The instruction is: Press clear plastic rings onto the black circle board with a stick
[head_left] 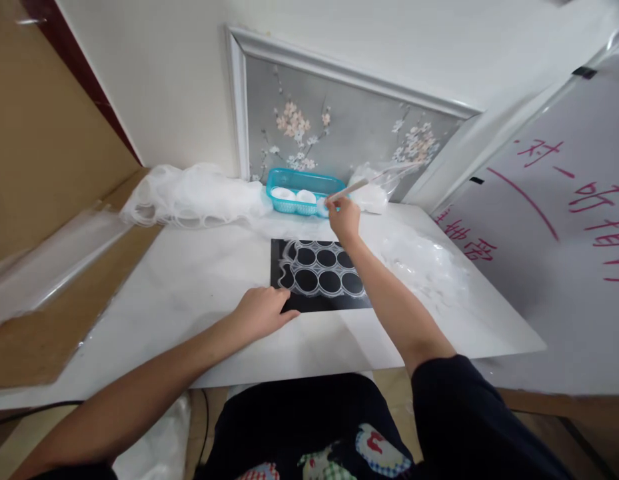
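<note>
white-ringed, one clear sheet (318, 269) is lying on one black board (309, 305); at twelve o'clock, one turquoise basket (288, 207) is holding at least two white discs (306, 196); at one, the right hand (345, 219) is pinching one pale stick (356, 188); at eight, the left hand (262, 310) is resting, released.

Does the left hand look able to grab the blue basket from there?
Probably yes: the left hand could stretch forward over the flat black mat; the right hand is only by the right end of the blue basket.
</note>
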Available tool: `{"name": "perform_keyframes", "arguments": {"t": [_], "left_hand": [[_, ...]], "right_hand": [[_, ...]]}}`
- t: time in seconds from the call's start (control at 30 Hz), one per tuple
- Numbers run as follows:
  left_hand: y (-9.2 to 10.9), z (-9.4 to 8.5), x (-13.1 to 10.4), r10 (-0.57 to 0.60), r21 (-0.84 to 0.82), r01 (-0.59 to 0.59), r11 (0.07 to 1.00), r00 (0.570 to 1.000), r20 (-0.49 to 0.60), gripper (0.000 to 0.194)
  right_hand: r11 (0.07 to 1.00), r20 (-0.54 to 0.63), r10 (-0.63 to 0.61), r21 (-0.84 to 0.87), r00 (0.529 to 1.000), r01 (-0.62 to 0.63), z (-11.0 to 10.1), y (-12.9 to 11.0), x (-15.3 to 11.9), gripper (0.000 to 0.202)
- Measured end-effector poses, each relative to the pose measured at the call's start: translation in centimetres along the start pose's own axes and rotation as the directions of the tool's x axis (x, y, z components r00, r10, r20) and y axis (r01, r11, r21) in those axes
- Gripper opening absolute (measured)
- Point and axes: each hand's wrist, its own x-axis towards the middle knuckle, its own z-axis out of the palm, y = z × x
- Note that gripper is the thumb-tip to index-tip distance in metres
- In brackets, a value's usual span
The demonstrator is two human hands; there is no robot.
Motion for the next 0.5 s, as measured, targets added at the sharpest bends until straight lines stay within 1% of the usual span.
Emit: {"name": "perform_keyframes", "arguments": {"t": [0.03, 0.07, 0.1, 0.17, 0.23, 0.27, 0.3, 0.33, 0.37, 0.43, 0.47, 0.5], "left_hand": [[-0.2, 0.0, 0.0, -0.001, -0.013, 0.001, 1.0, 1.0, -0.001, 0.039], [-0.5, -0.1, 0.1, 0.002, -0.027, -0.002, 1.0, 1.0, -0.007, 0.04], [-0.7, -0.1, 0.2, 0.005, -0.045, -0.005, 0.999, 1.0, -0.016, 0.039], [-1.4, -0.3, 0.6, 0.01, -0.12, -0.019, 0.993, 0.997, -0.077, 0.034], [-2.0, -0.7, 1.0, -0.003, -0.21, -0.035, 0.977, 0.984, -0.179, 0.03], [-2.3, -1.0, 1.2, -0.02, -0.269, -0.051, 0.962, 0.966, -0.256, 0.031], [-2.5, -1.5, 1.3, -0.046, -0.333, -0.078, 0.94, 0.936, -0.349, 0.033], [-2.6, -2.0, 1.4, -0.08, -0.394, -0.119, 0.911, 0.889, -0.451, 0.035], [-2.5, -2.7, 1.3, -0.115, -0.443, -0.178, 0.879, 0.822, -0.558, 0.037], [-1.9, -4.4, 1.1, -0.168, -0.473, -0.332, 0.816, 0.646, -0.745, 0.035], [-1.4, -5.3, 0.8, -0.171, -0.444, -0.396, 0.804, 0.561, -0.81, 0.032], [-0.8, -6.2, 0.6, -0.159, -0.401, -0.448, 0.799, 0.486, -0.859, 0.029]], "right_hand": [[0.999, -0.021, 0.026, 0.048, 0.999, -0.025, -0.5, -0.4, 0.7, 0.006], [0.993, -0.021, 0.048, 0.109, 0.999, -0.045, -0.9, -0.7, 0.8, 0.004], [0.983, -0.003, 0.059, 0.177, 0.998, -0.058, -1.1, -1.1, 0.4, 0.007], [0.951, 0.058, 0.051, 0.303, 0.997, -0.066, -1.4, -2.1, -1.5, 0.015], [0.905, 0.134, 0.029, 0.416, 0.991, -0.082, -1.6, -3.2, -3.8, 0.02], [0.872, 0.178, 0.018, 0.478, 0.984, -0.103, -1.9, -3.9, -4.8, 0.021], [0.825, 0.227, 0.011, 0.549, 0.974, -0.137, -2.3, -4.6, -5.7, 0.02], [0.775, 0.271, 0.003, 0.608, 0.963, -0.173, -2.9, -5.4, -6.3, 0.019], [0.731, 0.309, -0.008, 0.651, 0.951, -0.205, -3.6, -6.2, -6.7, 0.016], [0.68, 0.351, -0.035, 0.694, 0.936, -0.236, -5.0, -7.7, -7.0, 0.011], [0.665, 0.367, -0.051, 0.707, 0.929, -0.242, -5.7, -8.3, -7.0, 0.009], [0.645, 0.381, -0.07, 0.722, 0.922, -0.249, -6.3, -8.9, -6.9, 0.008]]}}
